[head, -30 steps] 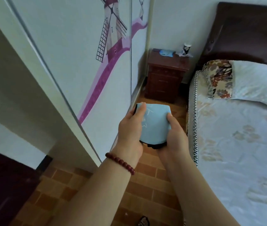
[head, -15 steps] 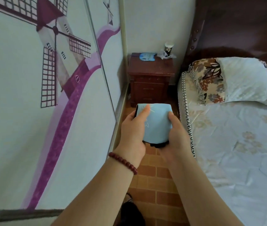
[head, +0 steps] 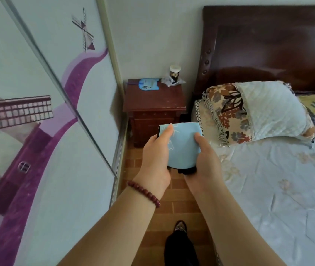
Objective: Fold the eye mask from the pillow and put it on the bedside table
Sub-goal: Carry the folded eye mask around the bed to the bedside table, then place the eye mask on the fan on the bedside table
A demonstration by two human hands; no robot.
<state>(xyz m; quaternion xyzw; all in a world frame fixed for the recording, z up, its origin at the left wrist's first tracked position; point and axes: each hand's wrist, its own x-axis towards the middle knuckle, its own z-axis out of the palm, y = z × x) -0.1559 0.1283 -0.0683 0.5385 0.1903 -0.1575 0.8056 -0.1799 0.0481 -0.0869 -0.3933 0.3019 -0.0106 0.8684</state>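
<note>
I've closed on the bedside table [head: 153,100] since 0.5 s ago; it looms larger ahead. My left hand [head: 155,156] and right hand [head: 204,158] clamp the eye mask [head: 181,146], thumbs on top, a soft pale-blue folded pad, black strap apparently hanging beneath. The bare wooden top lies straight ahead, slightly left, nearer my left hand.

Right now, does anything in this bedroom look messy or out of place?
Little stands out. Crumpled clear wrapping lies around the jar at the back of the bedside table. Both hands hold the folded eye mask neatly.
</note>
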